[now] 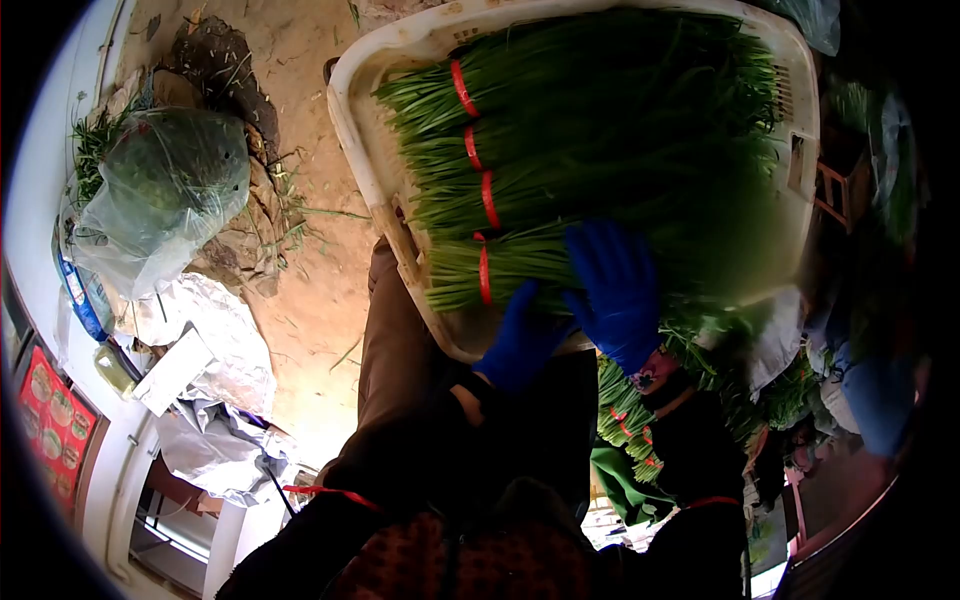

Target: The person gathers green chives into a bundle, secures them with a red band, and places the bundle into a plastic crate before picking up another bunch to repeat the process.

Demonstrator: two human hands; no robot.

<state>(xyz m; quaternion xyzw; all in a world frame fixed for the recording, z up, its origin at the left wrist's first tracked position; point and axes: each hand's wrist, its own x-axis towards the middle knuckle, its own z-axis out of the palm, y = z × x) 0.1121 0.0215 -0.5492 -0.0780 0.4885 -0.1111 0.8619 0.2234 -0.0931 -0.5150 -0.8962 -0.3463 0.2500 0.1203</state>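
Observation:
A white plastic basket [352,140] holds several bundles of long green leafy stalks [600,130], laid side by side and bound with red bands [487,198]. Both my hands wear blue gloves. My right hand [616,290] lies on the nearest bundle with its fingers stretched out along the stalks. At the near rim, my left hand [524,338] touches the front edge of that same bundle beside its red band; its fingers are partly hidden, and I cannot make out a hold.
On the floor at the left lie a clear plastic bag of greens [175,165] and crumpled silver sheeting [225,440]. More banded bundles [625,425] are below the basket, right of my lap. A wooden stool [835,190] stands at the right.

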